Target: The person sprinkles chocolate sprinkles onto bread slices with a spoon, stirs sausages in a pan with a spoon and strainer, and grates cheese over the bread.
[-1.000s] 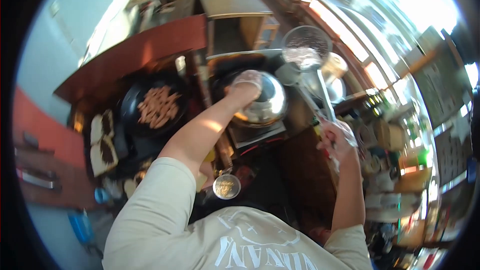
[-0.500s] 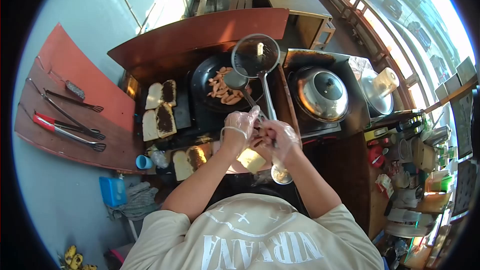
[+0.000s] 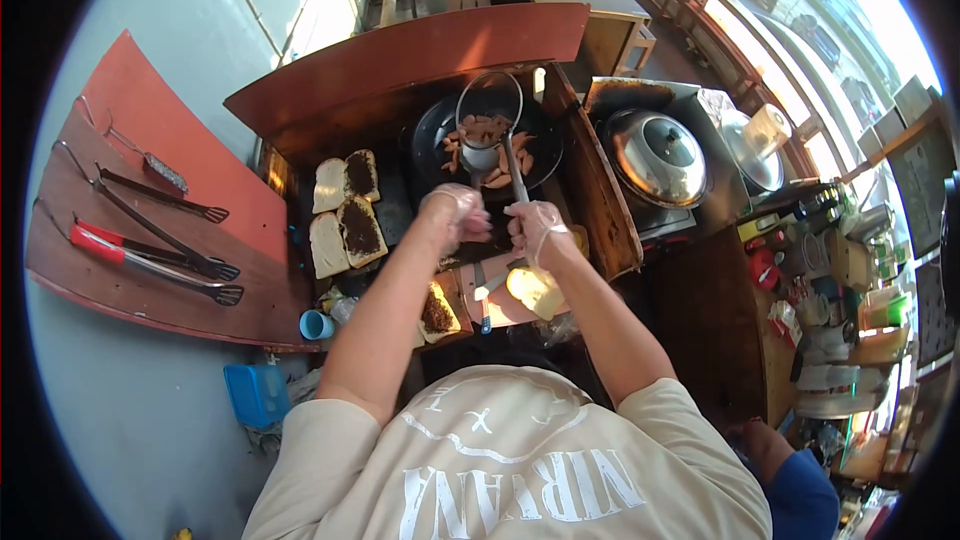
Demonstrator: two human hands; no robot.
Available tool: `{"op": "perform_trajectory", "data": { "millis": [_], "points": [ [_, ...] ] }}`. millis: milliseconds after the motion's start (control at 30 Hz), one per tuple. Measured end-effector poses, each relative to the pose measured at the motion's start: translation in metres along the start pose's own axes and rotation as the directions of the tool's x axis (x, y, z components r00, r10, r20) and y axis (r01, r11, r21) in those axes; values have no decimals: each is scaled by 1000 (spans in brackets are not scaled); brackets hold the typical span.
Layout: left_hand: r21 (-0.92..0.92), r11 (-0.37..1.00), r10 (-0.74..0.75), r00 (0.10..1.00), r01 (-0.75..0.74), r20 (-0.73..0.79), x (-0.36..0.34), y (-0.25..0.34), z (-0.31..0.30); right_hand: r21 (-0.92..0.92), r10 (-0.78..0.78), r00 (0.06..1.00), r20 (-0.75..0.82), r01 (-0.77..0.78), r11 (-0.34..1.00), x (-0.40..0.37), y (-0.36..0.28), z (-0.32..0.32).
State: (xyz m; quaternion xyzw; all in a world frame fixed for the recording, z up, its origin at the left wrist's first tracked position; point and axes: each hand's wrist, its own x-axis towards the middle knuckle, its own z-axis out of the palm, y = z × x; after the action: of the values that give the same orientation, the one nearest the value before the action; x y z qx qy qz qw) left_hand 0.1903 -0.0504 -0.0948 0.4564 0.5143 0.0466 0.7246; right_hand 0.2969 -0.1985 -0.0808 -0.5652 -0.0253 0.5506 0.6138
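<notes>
Skimmer point(image 3: 489, 118), round with wire mesh and a long handle, hangs over our pan point(image 3: 428, 143) of sausages point(image 3: 497, 178). Our right hand point(image 3: 535, 230) grips the handle. Our left hand point(image 3: 455, 215) is just beside it, and we cannot tell its grip.

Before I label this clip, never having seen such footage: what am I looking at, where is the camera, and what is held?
No machine here: a person works with two hands in thin clear gloves. The single camera sits on their head, looking down through a bulging lens. The right hand has its grip on the handle of a mesh skimmer above a dark pan of sausage pieces. The left hand is beside it; what it holds is unclear. Spread toast slices lie left, a lidded pot right.
</notes>
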Motion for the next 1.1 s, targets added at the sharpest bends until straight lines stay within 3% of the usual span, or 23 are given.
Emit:
{"op": "perform_trajectory", "data": {
  "millis": [67, 100, 133, 200, 233, 267, 333, 400, 467, 500, 533, 600, 633, 667, 700, 767, 833, 933, 967, 1000, 1033, 1067, 1100],
  "points": [
    [200, 978, -40, 997, 53, -70, 3, 9, -35, -218, -68, 995, -70, 51, 975, -12, -10, -6],
    [351, 936, 66, 987, -12, -144, -9, 18, -47, -334, -78, 984, -162, 19, 943, -22, -21, -5],
    [497, 865, 184, 963, -64, -197, -19, 28, -59, -274, -17, 984, -175, -32, 961, -13, -23, -18],
    [943, 319, 276, 961, -95, 4, 24, 40, -105, -643, -150, 943, -298, -82, 761, -28, -44, -12],
    [964, 267, 377, 921, -10, -95, -7, 56, -90, -916, -412, 907, -90, 86, 391, -34, -40, -18],
    [971, 225, 477, 860, 80, -181, -49, 73, -74, -992, -627, 768, 127, 88, -93, -39, -35, -25],
    [980, 183, 513, 844, 71, -157, -58, 78, -69, -973, -549, 818, 172, 54, -224, -55, -51, -18],
    [985, 94, 556, 813, 143, -171, -53, 80, -71, -979, -512, 850, 125, 20, -205, -57, -53, -18],
    [988, 69, 548, 823, 136, -152, -48, 79, -70, -916, -400, 881, 252, 85, -392, -33, -39, -36],
    [984, -80, 427, 898, 157, -109, -38, 78, -70, -885, -353, 897, 267, 83, -459, -32, -37, -38],
    [961, -228, 292, 953, 155, -84, -23, 76, -72, -890, -353, 901, 253, 74, -449, -35, -37, -33],
    [905, -396, 112, 970, -158, 218, 16, 61, -89, -971, -294, 954, 57, -16, -239, -38, -40, -26],
    [973, 214, 198, 979, -87, 44, 16, 52, -84, -981, -273, 962, 10, -43, -188, -35, -39, -28],
    [666, 746, 161, 976, -22, -148, 17, 43, -81, -988, -253, 967, -36, -73, -139, -32, -37, -30],
    [557, 827, 160, 981, -73, -109, 11, 39, -75, -990, -213, 977, -32, -60, -128, -31, -38, -31],
    [572, 811, 197, 978, -123, -70, -2, 36, -67, -993, -177, 984, -31, -50, -108, -15, -35, -45],
    [586, 793, 229, 973, -167, -32, -10, 37, -65, -990, -118, 985, 129, 121, -79, 24, -18, -78],
    [737, 626, 409, 912, -257, -29, -22, 36, -65, -992, -59, 994, 87, 92, 83, 31, -18, -82],
    [839, 426, 586, 810, -337, 28, -29, 34, -66, -989, -42, 997, 57, 62, 132, 28, -20, -80],
    [907, 201, 726, 678, -370, 116, -40, 34, -65, -876, 13, 991, -133, -123, 467, -8, -39, -51],
    [908, 201, 725, 679, -368, 115, -54, 36, -61, -622, 130, 949, -288, -289, 728, -28, -49, -34],
    [940, 160, 689, 716, -302, 113, -70, 39, -56, -620, 132, 949, -287, -289, 729, -1, -36, -53],
    [965, 113, 651, 751, -238, 109, -77, 40, -53, -869, 32, 990, -137, -136, 475, 44, -16, -85]
  ]
}}
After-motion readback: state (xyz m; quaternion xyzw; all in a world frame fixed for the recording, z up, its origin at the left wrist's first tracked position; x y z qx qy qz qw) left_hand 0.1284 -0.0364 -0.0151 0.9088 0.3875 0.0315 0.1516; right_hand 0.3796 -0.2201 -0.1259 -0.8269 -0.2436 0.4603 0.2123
